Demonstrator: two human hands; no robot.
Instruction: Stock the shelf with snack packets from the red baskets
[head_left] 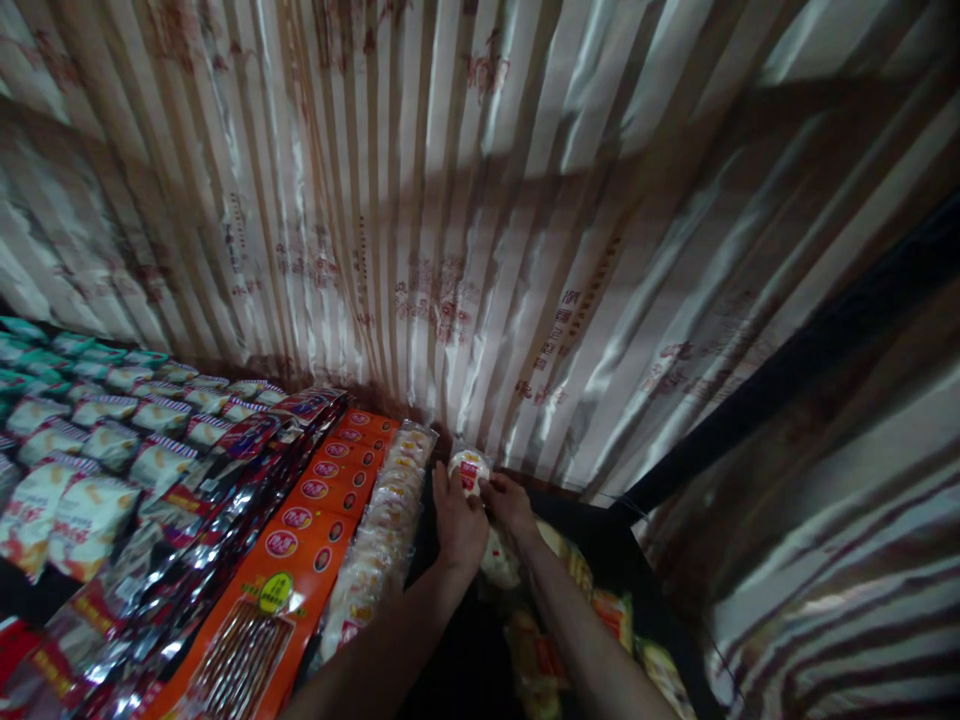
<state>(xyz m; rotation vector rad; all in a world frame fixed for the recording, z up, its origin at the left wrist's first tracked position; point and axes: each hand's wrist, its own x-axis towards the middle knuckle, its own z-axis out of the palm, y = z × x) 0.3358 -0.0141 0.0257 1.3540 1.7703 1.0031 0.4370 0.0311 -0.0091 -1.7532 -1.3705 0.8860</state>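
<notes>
Between my two hands is a round, white packaged snack [469, 470] in clear wrap with a red label, near the back edge of the dark table. My left hand [459, 520] grips its left side with the fingers pointing up. The fingers of my right hand [511, 503] pinch its right edge. Left of my hands runs a row of similar white wrapped packs [382, 530], overlapping front to back. Under and beside my right forearm lie loose packs, among them a white round one [500, 560] and a yellowish one [536, 655].
Orange packets [300, 540] overlap in a column further left. Beyond them are shiny red and silver packets [202, 540] and rows of white snack bags [97, 515]. A striped plastic sheet [450, 250] hangs behind the table. A dark pole [787, 370] slants across the right.
</notes>
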